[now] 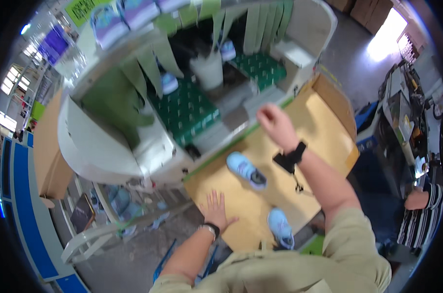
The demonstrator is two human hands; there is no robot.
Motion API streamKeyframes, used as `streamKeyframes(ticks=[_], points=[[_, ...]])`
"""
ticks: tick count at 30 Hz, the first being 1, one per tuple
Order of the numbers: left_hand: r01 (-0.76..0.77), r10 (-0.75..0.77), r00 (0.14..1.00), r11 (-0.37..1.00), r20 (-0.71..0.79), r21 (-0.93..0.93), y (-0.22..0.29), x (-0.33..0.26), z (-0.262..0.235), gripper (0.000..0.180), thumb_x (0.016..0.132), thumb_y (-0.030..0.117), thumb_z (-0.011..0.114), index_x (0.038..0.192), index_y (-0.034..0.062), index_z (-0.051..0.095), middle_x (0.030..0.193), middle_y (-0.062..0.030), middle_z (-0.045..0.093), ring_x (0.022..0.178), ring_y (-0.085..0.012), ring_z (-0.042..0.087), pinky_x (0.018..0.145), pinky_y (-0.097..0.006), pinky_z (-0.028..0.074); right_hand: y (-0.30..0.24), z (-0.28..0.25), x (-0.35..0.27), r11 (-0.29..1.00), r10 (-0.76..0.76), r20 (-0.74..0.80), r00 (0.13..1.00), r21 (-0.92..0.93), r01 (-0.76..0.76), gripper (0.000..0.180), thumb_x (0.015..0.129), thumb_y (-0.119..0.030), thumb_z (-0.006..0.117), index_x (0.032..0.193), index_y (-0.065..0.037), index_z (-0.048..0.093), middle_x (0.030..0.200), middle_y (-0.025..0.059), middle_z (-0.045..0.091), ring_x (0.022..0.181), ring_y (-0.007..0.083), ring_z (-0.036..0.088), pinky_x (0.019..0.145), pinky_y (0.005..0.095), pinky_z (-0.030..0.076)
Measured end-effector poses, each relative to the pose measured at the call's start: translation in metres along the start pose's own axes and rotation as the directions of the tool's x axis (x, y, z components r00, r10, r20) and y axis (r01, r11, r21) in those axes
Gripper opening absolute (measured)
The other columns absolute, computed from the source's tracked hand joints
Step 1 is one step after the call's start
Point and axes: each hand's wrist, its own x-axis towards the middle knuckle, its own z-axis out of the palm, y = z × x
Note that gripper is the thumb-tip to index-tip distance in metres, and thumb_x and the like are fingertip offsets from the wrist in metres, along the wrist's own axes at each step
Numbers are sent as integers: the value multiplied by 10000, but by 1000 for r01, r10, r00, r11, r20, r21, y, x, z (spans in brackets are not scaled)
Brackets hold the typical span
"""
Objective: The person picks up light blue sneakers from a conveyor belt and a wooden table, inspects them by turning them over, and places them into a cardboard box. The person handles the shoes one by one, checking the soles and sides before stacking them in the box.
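Note:
My left hand [215, 211] lies flat on the left part of the tan tabletop [236, 229], its fingers spread. Over the table's far edge, my right hand [276, 126] is curled into a loose fist in front of the machine; nothing shows in it. A black strap with a small box is around that wrist, and a small dark metal piece [298, 185] hangs below. Between my arms rests a light blue sneaker [246, 169], its opening toward me. Another light blue sneaker [280, 227] stands nearer my body. Neither hand touches the shoes.
Beyond the table stands a white tunnel machine [99, 146] with green strip curtains and green dotted pads [189, 115]. Shoes and a pale bucket [207, 71] are inside; more shoes sit on top. Cardboard [334, 102] borders the table's right. A person in striped clothing [421, 224] is at far right.

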Motion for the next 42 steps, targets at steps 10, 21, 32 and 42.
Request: streamKeyframes(ticks=[10, 21, 32, 42], points=[[-18, 18, 1000, 1000, -15, -10, 0, -2, 3, 1246, 796, 737, 621, 1605, 57, -40, 1664, -232, -90, 1530, -445, -75, 1145, -720, 65, 31, -5, -144, 937, 347, 272, 898, -147, -317, 244, 912, -160, 673, 1102, -9, 651, 927, 109, 674, 865, 203, 654, 791, 318, 518], [6, -5, 1000, 999, -12, 49, -3, 10, 13, 1316, 754, 786, 614, 1599, 80, -104, 1660, -223, -142, 1527, -447, -91, 1128, -739, 76, 59, 69, -163, 958, 262, 389, 883, -211, -192, 796, 723, -163, 814, 1421, -101, 437, 1183, 259, 640, 1089, 439, 621, 938, 474, 509], [7, -7, 1000, 1000, -11, -9, 4, 5, 11, 1315, 755, 685, 719, 1603, 121, -112, 1658, -206, -167, 1530, -419, -125, 1137, -727, 57, 46, -129, -303, 761, 566, 333, 754, -563, -323, 577, 775, -145, 683, 1326, -127, 511, 1056, 219, 683, 1017, 416, 651, 873, 473, 520], [25, -24, 999, 999, 46, -25, 1, 5, 6, 1330, 755, 694, 711, 1595, 111, -139, 1640, -212, -229, 1517, -408, -199, 1136, -724, 3, -6, -72, -378, 799, 494, 231, 838, -500, -333, 577, 789, -176, 677, 1340, -134, 512, 1041, 212, 649, 971, 409, 642, 856, 465, 525]])
